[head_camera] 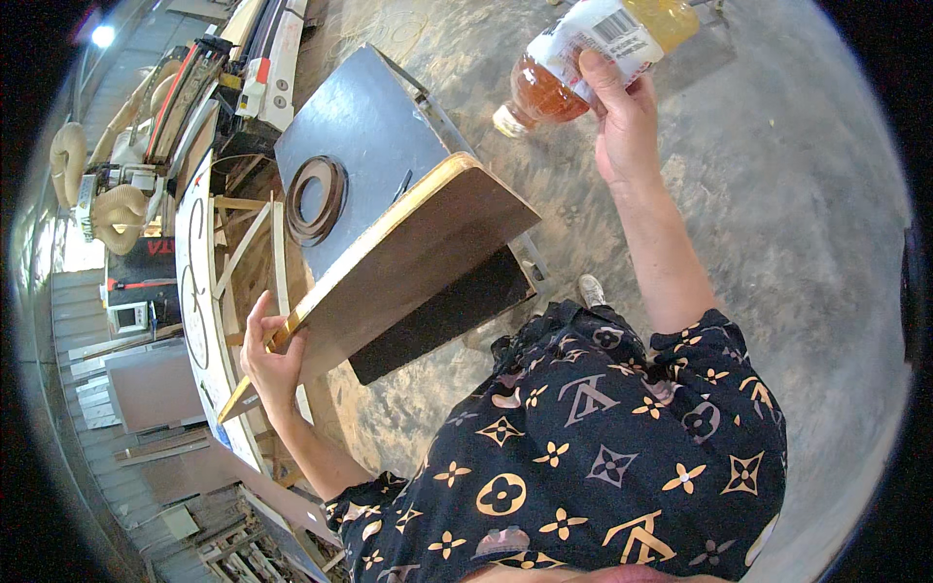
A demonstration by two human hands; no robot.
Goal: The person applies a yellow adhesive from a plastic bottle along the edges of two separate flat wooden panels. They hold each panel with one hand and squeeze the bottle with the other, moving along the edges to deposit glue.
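Observation:
My right hand [619, 109] is closed around a tilted plastic bottle [550, 80] with a white label; amber liquid shows near its capped end, which points down and to the left. With fingers and thumb on opposite sides, my left hand [275, 357] grips the edge of a dark flat board [415, 255] with a yellowish edge. The board is tilted above a dark-topped work surface [357, 124]. Beyond the board, a coil of brown edge banding [317, 200] lies on that surface, with a small dark strip [401, 186] beside it.
A white marked panel [197, 291] on a wooden frame [278, 248] stands to the left. Behind it are machinery with a ribbed flexible hose [120, 218] and leaning sheet boards [157, 386]. The concrete floor [787, 218] extends to the right, and a shoe [592, 290] shows ahead of my body.

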